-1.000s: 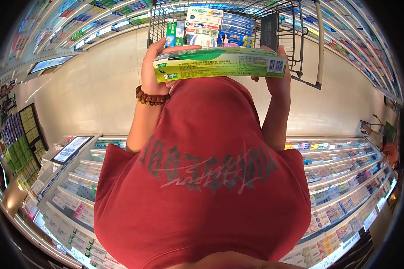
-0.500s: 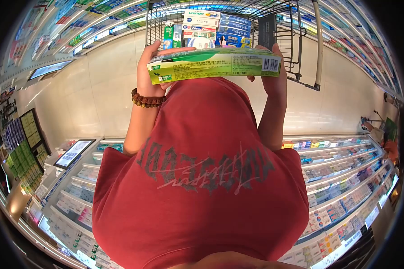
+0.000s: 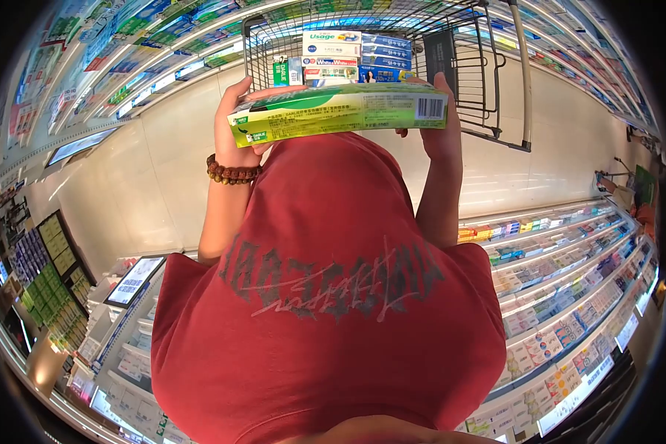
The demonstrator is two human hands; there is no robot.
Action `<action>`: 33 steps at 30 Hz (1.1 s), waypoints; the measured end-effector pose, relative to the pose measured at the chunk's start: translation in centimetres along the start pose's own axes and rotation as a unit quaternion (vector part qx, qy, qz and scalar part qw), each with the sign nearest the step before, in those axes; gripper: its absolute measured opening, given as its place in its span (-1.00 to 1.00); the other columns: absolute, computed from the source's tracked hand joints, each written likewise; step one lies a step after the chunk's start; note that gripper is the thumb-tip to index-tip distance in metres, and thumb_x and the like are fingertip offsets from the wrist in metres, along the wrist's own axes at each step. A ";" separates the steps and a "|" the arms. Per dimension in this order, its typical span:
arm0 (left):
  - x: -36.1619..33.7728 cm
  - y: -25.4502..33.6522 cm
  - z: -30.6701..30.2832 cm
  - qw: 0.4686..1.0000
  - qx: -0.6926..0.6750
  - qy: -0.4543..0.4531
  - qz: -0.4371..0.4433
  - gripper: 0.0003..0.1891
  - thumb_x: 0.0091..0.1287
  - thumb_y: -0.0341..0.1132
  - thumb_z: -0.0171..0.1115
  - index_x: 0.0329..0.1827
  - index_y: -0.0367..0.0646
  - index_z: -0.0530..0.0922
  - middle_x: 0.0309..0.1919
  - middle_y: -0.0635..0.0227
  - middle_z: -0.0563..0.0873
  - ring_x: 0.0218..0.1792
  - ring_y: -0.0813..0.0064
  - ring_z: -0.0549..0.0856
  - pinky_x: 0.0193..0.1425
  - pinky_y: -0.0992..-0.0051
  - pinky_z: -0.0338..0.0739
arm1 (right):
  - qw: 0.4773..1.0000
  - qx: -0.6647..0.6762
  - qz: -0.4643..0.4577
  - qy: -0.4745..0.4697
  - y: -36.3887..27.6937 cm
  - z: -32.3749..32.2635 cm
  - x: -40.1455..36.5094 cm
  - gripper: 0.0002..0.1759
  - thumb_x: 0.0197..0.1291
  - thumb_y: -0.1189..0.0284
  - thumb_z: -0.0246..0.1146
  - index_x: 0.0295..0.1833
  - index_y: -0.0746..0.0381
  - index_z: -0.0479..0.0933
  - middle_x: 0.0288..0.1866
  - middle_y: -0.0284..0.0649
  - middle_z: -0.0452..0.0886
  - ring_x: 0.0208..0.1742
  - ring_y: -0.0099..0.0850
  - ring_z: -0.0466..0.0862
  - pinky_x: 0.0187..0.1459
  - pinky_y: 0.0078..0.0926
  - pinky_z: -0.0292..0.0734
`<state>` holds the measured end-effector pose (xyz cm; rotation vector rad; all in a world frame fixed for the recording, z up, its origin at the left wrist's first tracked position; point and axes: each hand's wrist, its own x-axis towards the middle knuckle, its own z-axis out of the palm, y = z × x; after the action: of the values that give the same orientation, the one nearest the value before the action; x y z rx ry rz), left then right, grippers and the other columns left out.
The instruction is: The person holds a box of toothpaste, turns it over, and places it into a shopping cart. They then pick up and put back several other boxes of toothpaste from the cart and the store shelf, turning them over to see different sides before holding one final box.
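The long green toothpaste box (image 3: 333, 115) sits up in front of the shopper's red shirt (image 3: 333, 222), its long axis running crosswise from hand to hand, so neither is nearer. The left hand (image 3: 229, 129) and right hand (image 3: 445, 132) are each partly curled round an end, holding it between them. Just beyond lies the wire cart (image 3: 441, 59), with white cartons (image 3: 331, 49) and blue cartons (image 3: 386, 53) stacked inside; the box partly hides them. Nothing I see blocks the hands.

Bright, with glare on the floor (image 3: 166, 159), edges fisheye-bent
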<state>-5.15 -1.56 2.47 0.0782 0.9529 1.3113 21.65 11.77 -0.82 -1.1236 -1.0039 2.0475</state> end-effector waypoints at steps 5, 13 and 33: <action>0.4 3.9 -2.1 0.999 0.017 -0.028 -0.007 -0.32 0.50 0.02 -0.11 0.24 -0.57 0.52 -0.10 0.04 0.78 -0.42 0.51 0.65 -0.38 0.57 0.53 | 1.000 0.002 -0.011 -0.023 1.2 2.6 1.8 -0.35 0.51 -0.10 -0.09 0.11 0.31 0.52 -0.36 -0.13 0.68 -0.52 -0.29 0.66 -0.49 -0.38 0.52; 0.9 10.5 -2.8 0.880 0.372 0.020 0.295 -0.53 0.30 -0.42 0.41 0.28 -0.27 0.59 0.12 0.14 0.72 -0.03 0.59 0.72 -0.01 0.60 0.61 | 0.979 0.186 -0.062 -0.049 2.3 6.5 7.7 -0.51 0.51 0.12 0.00 0.33 0.23 0.42 0.05 -0.02 0.66 0.00 -0.15 0.72 -0.17 -0.30 0.66; 3.6 1.9 -5.8 0.495 0.725 -0.199 0.436 -0.42 0.11 -0.49 0.35 0.28 0.01 0.58 -0.01 0.44 0.64 0.11 0.31 0.62 0.37 0.08 0.41 | 0.982 0.066 0.098 -0.146 8.5 13.2 3.6 -0.58 0.55 0.21 -0.06 0.31 0.24 0.38 0.14 -0.14 0.61 0.14 -0.33 0.65 0.17 -0.23 0.60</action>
<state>-10.45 -0.58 -2.20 2.3584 1.3918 0.7908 7.26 5.62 -4.69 -0.9007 -0.9056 2.4532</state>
